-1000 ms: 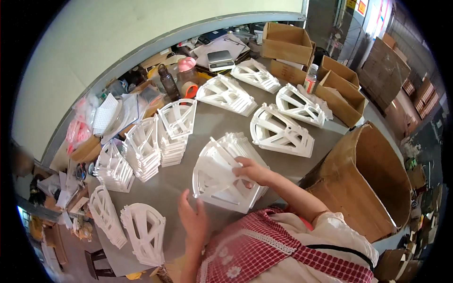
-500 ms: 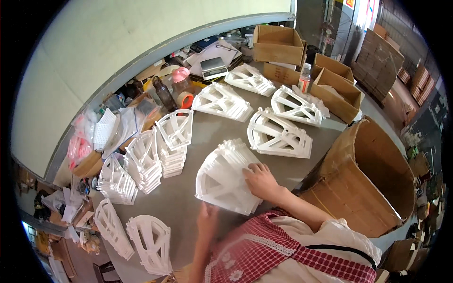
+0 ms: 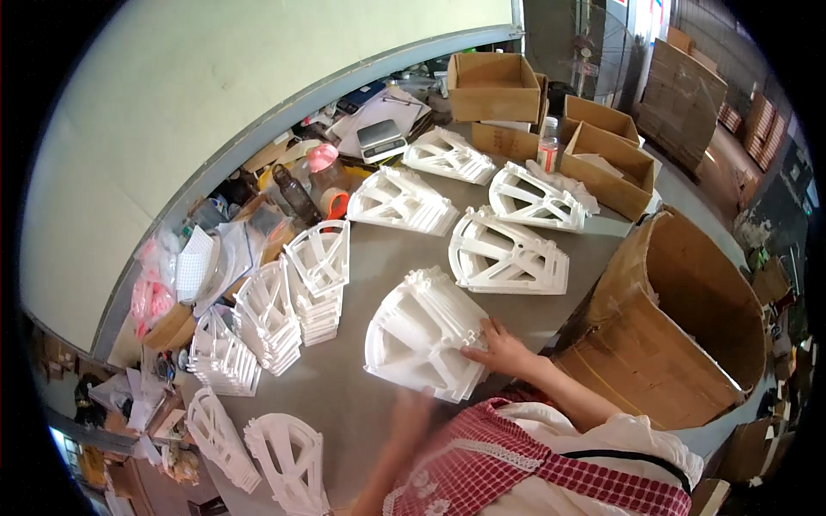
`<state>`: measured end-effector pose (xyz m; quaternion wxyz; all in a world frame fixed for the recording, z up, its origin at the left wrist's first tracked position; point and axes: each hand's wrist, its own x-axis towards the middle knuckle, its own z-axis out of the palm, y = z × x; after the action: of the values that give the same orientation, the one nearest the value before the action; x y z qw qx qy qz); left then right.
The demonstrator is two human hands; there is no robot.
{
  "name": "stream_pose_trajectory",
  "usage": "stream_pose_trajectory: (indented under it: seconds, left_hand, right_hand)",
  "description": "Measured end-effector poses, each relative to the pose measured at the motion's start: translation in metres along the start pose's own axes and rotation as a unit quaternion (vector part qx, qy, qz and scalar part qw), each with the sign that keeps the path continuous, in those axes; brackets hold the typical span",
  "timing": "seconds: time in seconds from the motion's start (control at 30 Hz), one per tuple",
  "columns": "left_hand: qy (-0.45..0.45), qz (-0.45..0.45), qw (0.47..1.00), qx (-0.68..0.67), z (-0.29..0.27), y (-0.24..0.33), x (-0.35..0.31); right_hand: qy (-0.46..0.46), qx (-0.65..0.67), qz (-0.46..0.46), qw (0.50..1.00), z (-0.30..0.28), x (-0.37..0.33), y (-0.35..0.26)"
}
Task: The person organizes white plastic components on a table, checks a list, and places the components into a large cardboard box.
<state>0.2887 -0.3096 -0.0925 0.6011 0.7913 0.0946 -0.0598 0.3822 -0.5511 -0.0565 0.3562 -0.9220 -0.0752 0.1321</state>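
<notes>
A thick stack of white plastic fan-shaped frames [image 3: 422, 331] lies on the grey table in front of me. My right hand [image 3: 503, 348] grips the stack at its right edge, with the thumb across the upper face. Smeared by motion, my left hand [image 3: 413, 413] is at the stack's lower edge; its fingers cannot be made out. Beyond the stack are more white frames [image 3: 508, 254], some in piles. Further stacks [image 3: 267, 318] stand to the left, and a separate white frame [image 3: 288, 460] lies near the table's lower left edge.
A large open cardboard box [image 3: 641, 335] stands at the table's right. Small cartons [image 3: 611, 176] and a bottle [image 3: 548, 144] are at the back right. A scale [image 3: 381, 140], orange tape roll [image 3: 334, 204] and plastic bags [image 3: 153, 297] crowd the far left edge.
My left hand has moved right along the stack's lower edge. My right hand stays at the right edge, its grip slightly shifted. The whole view has tilted a little.
</notes>
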Motion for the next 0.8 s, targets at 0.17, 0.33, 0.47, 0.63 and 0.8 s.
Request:
stream_pose_trajectory:
  seconds: [0.17,0.33,0.47,0.63,0.8]
  left_hand:
    - [-0.024,-0.024,0.980,-0.197,0.006,0.058,0.020]
    - [0.011,-0.068,0.978,-0.195,-0.005,0.021,0.050]
    - [-0.007,-0.039,0.968,-0.248,-0.013,0.003,0.071]
    - [0.012,-0.030,0.970,-0.243,-0.014,0.034,0.085]
    - [-0.006,-0.071,0.971,-0.227,-0.022,0.006,0.110]
  right_hand:
    - [0.044,0.056,-0.028,0.997,0.013,0.020,0.020]
    - [0.014,0.067,-0.111,0.991,0.008,0.020,0.040]
    - [0.004,0.106,-0.090,0.990,0.005,0.027,0.030]
    - [0.040,0.167,-0.060,0.983,0.008,0.051,0.024]
    - [0.146,0.172,-0.135,0.965,0.032,0.072,0.054]
